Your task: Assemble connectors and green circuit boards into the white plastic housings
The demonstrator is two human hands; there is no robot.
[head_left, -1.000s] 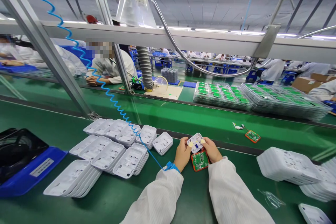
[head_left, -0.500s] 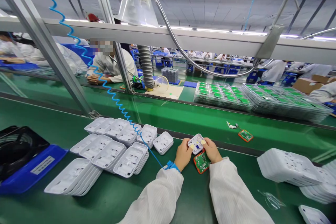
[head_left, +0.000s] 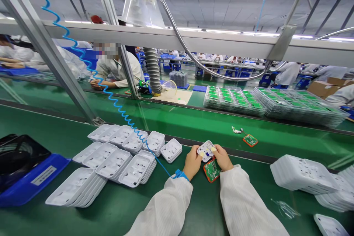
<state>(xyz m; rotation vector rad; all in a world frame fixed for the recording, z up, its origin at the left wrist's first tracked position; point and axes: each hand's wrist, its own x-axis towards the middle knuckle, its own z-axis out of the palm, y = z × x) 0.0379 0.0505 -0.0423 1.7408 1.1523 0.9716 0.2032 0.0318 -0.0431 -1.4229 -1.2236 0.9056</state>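
Observation:
My left hand (head_left: 192,162) and my right hand (head_left: 222,158) together grip a small white plastic housing (head_left: 206,150) just above the green bench, thumbs in yellow finger cots pressed on its face. Directly under it lies a green circuit board in an orange frame (head_left: 211,171), partly covered by my right hand. A blue wrist strap (head_left: 179,174) with a coiled blue cord (head_left: 110,97) sits on my left wrist.
Stacks of white plastic housings (head_left: 116,158) lie to the left, more stacks (head_left: 301,175) to the right. A second board with a white connector (head_left: 250,140) rides the conveyor belt (head_left: 193,121). A blue-based black device (head_left: 22,169) stands far left. Trays of green boards (head_left: 271,103) and seated workers lie beyond.
The board on the conveyor has drifted left along the belt. My hands keep the white housing in almost the same place over the orange-framed board.

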